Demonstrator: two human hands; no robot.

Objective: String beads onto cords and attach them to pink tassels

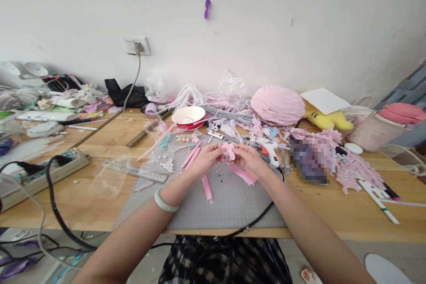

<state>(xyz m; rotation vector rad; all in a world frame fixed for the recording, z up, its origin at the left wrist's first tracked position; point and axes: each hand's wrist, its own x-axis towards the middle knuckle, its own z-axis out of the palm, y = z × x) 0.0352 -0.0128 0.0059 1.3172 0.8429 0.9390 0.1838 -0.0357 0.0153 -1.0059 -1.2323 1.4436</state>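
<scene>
Both hands meet above a grey cutting mat (229, 213), pinching a small pink bow-like piece (228, 150) between them. My left hand (210, 159) grips its left side, a pale bangle around that wrist. On the opposite side, the fingers of my right hand (249, 159) are closed on the same piece. Below the right hand lies a pink ribbon strip (242, 174); another pink strip (207, 187) rests on the mat nearer the left. A white and orange glue gun (271, 153) lies just beyond my right hand.
A red and white paper bowl (188, 117) stands behind loose beads (165, 142). A steel ruler (136, 171) lies at left, near a power strip (63, 173). A pink yarn-like bundle (278, 104) sits at the back. A black cable (259, 219) crosses the mat's front right.
</scene>
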